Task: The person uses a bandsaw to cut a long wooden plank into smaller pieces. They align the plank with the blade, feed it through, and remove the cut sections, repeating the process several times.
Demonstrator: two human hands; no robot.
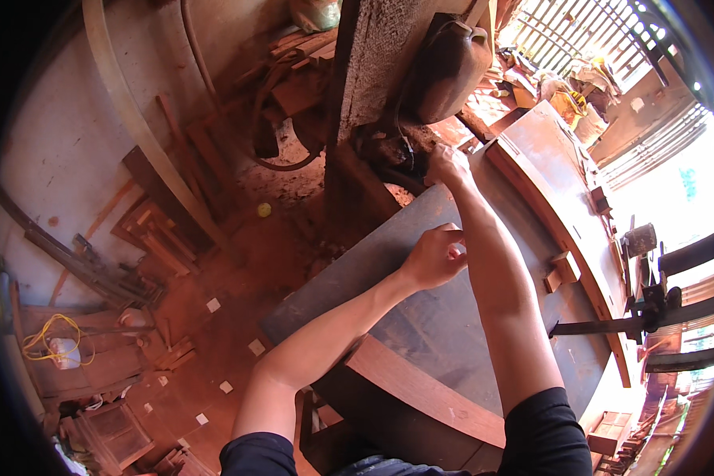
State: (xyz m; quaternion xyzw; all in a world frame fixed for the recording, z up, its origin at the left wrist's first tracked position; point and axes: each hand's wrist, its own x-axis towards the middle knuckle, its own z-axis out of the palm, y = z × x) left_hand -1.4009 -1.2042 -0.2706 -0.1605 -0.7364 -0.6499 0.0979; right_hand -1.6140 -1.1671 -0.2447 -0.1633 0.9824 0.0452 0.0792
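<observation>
A grey metal machine table (404, 325) spreads out in front of me. My right hand (449, 166) reaches past its far left edge, beside a dark, dusty mechanism (397, 151). Its fingers are bent closed there, and whatever they grip is hidden. Closer to me, above the tabletop, my left hand (435, 259) is curled with the fingers folded in. Something pale shows by its fingertips, too small to name. A curved reddish wooden board (428, 389) lies along the near edge of the table, below my left forearm.
A long wooden fence (559, 218) crosses the table's right side, with a small wood block (563, 271) against it. A metal bar (595, 326) juts in from the right. Beyond the mechanism stand a rough post (373, 71) and a dusty jerrycan (457, 71). Boards (163, 238) lean left.
</observation>
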